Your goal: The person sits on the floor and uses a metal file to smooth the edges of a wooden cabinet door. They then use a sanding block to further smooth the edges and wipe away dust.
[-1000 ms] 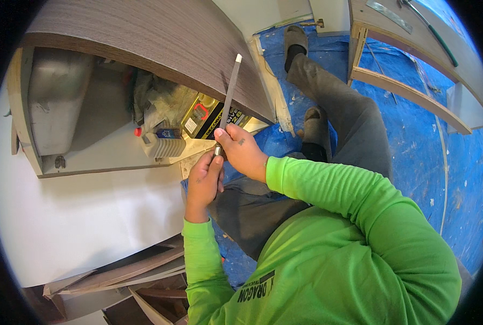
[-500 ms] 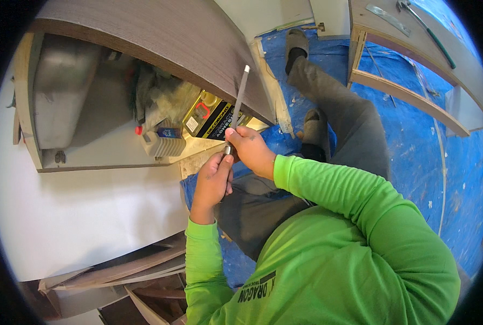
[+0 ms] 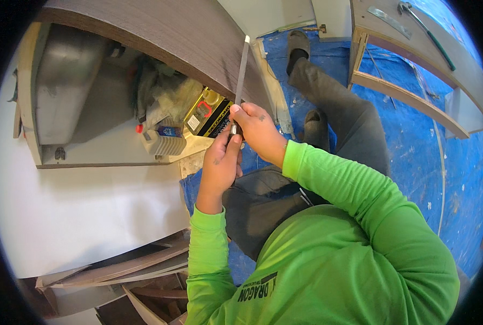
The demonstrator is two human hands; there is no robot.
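Both hands are on the long thin metal tool, out in front of the body. The left hand closes around its lower end, thumb up by the shiny collar; the right hand grasps the shaft just above, thumb laid along it, the undersides of those fingers hidden. This looks like a handling step, the grip being set or the tool checked; any next move seems to call for a steady left hold while the right guides the shaft. And the direction? Its pale tip points up the view, long axis nearly straight, leaning slightly right, crossing the brown panel. Whether it touches there, I can't tell.
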